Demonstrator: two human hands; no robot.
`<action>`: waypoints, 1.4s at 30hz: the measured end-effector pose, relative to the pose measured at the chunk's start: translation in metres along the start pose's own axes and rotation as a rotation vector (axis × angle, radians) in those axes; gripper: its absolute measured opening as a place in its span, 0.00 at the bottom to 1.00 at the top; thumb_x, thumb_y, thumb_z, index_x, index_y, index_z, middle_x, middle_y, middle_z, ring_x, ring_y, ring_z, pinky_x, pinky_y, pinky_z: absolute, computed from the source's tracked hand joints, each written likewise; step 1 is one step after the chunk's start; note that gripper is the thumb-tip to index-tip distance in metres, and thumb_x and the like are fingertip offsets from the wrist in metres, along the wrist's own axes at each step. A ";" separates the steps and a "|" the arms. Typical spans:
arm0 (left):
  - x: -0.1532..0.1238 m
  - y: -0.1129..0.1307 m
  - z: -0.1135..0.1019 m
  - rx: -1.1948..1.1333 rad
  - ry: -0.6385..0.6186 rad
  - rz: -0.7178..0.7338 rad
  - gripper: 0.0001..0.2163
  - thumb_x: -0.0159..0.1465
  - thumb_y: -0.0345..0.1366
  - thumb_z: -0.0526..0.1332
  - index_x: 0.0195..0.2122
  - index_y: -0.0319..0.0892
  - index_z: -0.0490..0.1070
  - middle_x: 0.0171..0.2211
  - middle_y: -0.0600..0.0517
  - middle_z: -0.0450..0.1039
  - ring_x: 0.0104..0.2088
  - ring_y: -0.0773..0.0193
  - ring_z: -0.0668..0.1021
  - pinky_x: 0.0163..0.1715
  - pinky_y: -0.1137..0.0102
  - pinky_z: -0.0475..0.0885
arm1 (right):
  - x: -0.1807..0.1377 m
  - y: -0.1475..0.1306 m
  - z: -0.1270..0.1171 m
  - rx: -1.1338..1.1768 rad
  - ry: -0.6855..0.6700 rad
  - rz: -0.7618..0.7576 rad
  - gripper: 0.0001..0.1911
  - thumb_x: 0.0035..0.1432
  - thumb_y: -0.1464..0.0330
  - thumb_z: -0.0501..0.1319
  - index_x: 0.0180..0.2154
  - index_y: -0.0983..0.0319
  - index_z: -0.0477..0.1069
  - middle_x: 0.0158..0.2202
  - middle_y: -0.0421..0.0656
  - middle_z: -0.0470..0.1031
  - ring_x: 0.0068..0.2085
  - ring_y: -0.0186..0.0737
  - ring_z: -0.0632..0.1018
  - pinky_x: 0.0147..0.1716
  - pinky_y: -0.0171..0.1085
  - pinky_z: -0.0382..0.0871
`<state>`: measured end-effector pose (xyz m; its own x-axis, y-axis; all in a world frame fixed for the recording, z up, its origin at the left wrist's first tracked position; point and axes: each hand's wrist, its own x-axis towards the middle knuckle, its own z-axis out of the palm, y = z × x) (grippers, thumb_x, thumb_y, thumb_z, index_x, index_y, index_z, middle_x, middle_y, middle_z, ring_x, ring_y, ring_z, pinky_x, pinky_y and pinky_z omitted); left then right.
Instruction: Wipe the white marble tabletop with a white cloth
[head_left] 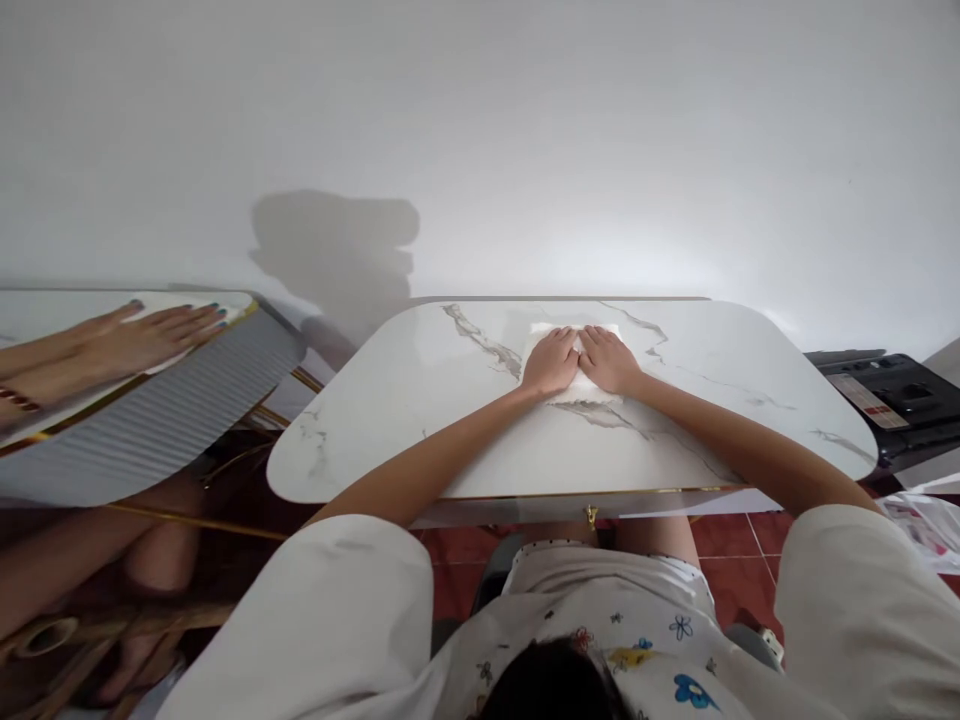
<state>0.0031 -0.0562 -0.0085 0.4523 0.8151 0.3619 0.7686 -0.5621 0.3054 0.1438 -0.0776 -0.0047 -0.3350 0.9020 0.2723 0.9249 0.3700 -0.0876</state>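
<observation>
A white cloth or paper towel [589,392] lies flat on a marble-patterned white table [697,420], a little right of its middle. My left hand [551,362] rests palm down on the cloth's left part, fingers stretched out. Beside it my right hand [607,360] also lies flat on the cloth, and the two hands touch near the thumbs. Neither hand is wrapped round anything. Both hands cover much of the cloth, and its rough edges show above and below them.
At the left, another person's hands [161,335] lie on a second table with a ribbed grey side [165,410]. A black appliance [911,395] stands beyond my table's right end. A white wall [525,150] rises behind both tables. A gold knob [591,516] shows at the front edge.
</observation>
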 end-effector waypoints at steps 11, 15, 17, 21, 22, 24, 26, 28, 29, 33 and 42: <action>-0.110 0.075 -0.024 -0.248 -0.135 -0.184 0.27 0.60 0.33 0.51 0.63 0.46 0.58 0.66 0.53 0.54 0.67 0.56 0.54 0.67 0.60 0.51 | -0.122 -0.032 -0.027 0.074 -0.043 -0.059 0.29 0.66 0.61 0.43 0.64 0.68 0.55 0.66 0.51 0.57 0.66 0.49 0.57 0.64 0.50 0.53; -0.099 0.110 -0.017 -0.302 -0.183 -0.246 0.30 0.59 0.35 0.51 0.65 0.41 0.55 0.67 0.51 0.51 0.68 0.55 0.52 0.68 0.62 0.49 | -0.139 0.003 -0.029 0.109 -0.011 -0.098 0.30 0.65 0.59 0.43 0.65 0.64 0.54 0.65 0.50 0.57 0.66 0.50 0.57 0.63 0.54 0.55; -0.092 0.122 -0.012 -0.341 -0.187 -0.231 0.30 0.60 0.36 0.49 0.66 0.38 0.53 0.68 0.48 0.49 0.68 0.55 0.51 0.68 0.60 0.49 | -0.146 0.019 -0.032 0.114 0.006 -0.086 0.30 0.65 0.59 0.43 0.66 0.61 0.52 0.66 0.49 0.57 0.67 0.49 0.56 0.63 0.55 0.55; -0.086 0.131 0.001 -0.402 -0.149 -0.166 0.30 0.60 0.36 0.49 0.65 0.43 0.54 0.67 0.50 0.51 0.68 0.58 0.52 0.67 0.61 0.50 | -0.154 0.034 -0.037 0.099 0.013 -0.052 0.30 0.65 0.60 0.43 0.66 0.59 0.51 0.66 0.46 0.56 0.67 0.46 0.56 0.64 0.54 0.55; -0.083 0.130 0.003 -0.404 -0.142 -0.155 0.29 0.60 0.36 0.49 0.65 0.44 0.54 0.67 0.51 0.51 0.68 0.58 0.53 0.67 0.61 0.51 | -0.153 0.035 -0.037 0.095 0.013 -0.048 0.30 0.65 0.61 0.43 0.66 0.59 0.52 0.66 0.46 0.57 0.67 0.46 0.56 0.64 0.53 0.55; -0.075 0.123 0.006 -0.386 -0.144 -0.143 0.28 0.61 0.36 0.49 0.64 0.43 0.55 0.67 0.51 0.52 0.68 0.58 0.53 0.67 0.61 0.51 | -0.142 0.037 -0.036 0.088 0.008 -0.035 0.29 0.64 0.61 0.44 0.65 0.61 0.54 0.65 0.47 0.58 0.66 0.46 0.57 0.64 0.52 0.54; -0.060 0.114 0.007 -0.343 -0.152 -0.136 0.27 0.62 0.34 0.48 0.63 0.41 0.57 0.67 0.50 0.53 0.67 0.58 0.54 0.66 0.62 0.51 | -0.125 0.041 -0.033 0.083 -0.009 -0.016 0.30 0.64 0.62 0.45 0.64 0.66 0.56 0.65 0.49 0.58 0.66 0.48 0.57 0.64 0.51 0.53; -0.039 0.104 0.008 -0.291 -0.137 -0.122 0.25 0.62 0.32 0.48 0.61 0.39 0.60 0.65 0.49 0.56 0.66 0.58 0.56 0.66 0.63 0.52 | -0.102 0.049 -0.029 0.082 -0.026 0.000 0.30 0.63 0.62 0.45 0.63 0.69 0.57 0.65 0.52 0.58 0.66 0.50 0.58 0.64 0.51 0.52; -0.027 0.099 0.010 -0.267 -0.122 -0.113 0.24 0.61 0.30 0.48 0.60 0.38 0.61 0.64 0.48 0.58 0.66 0.58 0.58 0.65 0.64 0.53 | -0.090 0.054 -0.028 0.084 -0.029 0.004 0.30 0.63 0.62 0.45 0.63 0.69 0.58 0.65 0.52 0.58 0.66 0.50 0.58 0.64 0.51 0.52; 0.020 0.078 0.018 -0.220 -0.058 -0.092 0.19 0.62 0.27 0.47 0.53 0.39 0.67 0.57 0.47 0.67 0.60 0.58 0.65 0.61 0.65 0.59 | -0.042 0.079 -0.018 0.097 -0.011 0.006 0.28 0.64 0.64 0.45 0.62 0.66 0.59 0.64 0.49 0.60 0.65 0.49 0.59 0.64 0.51 0.53; 0.112 0.035 0.045 -0.187 0.016 -0.096 0.17 0.62 0.25 0.46 0.47 0.42 0.70 0.53 0.48 0.70 0.57 0.57 0.68 0.57 0.63 0.63 | 0.050 0.132 0.003 0.143 0.038 0.014 0.26 0.62 0.66 0.48 0.61 0.64 0.62 0.63 0.47 0.63 0.63 0.49 0.62 0.62 0.49 0.56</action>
<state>0.1012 0.0212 0.0029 0.3721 0.8648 0.3371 0.7098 -0.4991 0.4970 0.2490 0.0168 -0.0056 -0.3131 0.8991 0.3060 0.8935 0.3881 -0.2260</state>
